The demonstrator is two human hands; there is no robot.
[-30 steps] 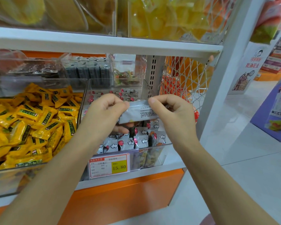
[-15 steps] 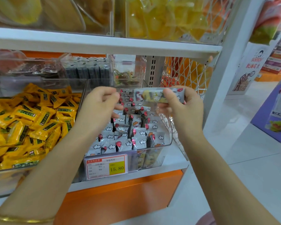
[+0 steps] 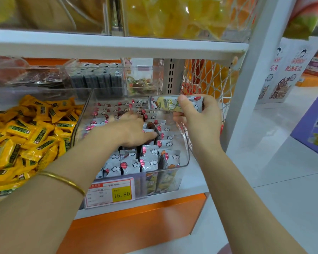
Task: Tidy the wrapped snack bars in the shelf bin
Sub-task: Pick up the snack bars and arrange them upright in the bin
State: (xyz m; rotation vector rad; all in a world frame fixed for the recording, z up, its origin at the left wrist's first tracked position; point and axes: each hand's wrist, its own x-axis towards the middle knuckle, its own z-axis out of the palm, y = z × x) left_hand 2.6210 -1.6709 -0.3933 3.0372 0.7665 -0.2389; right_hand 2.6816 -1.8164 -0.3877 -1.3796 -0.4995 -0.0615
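price label (image 3: 110, 194) on the clear bin (image 3: 188, 156) front reading 15.80, white poster (image 3: 283, 70) at right reading 脱油花生

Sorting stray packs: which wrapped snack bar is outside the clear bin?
The bar gripped in the right hand, held near the bin's back right corner with its yellow face showing; the others sit packed inside the bin.

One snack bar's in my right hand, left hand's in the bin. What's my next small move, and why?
Probably lower the snack bar into the clear bin beside your left hand: your right hand holds it above the rim, and the left rests on the packed bars.
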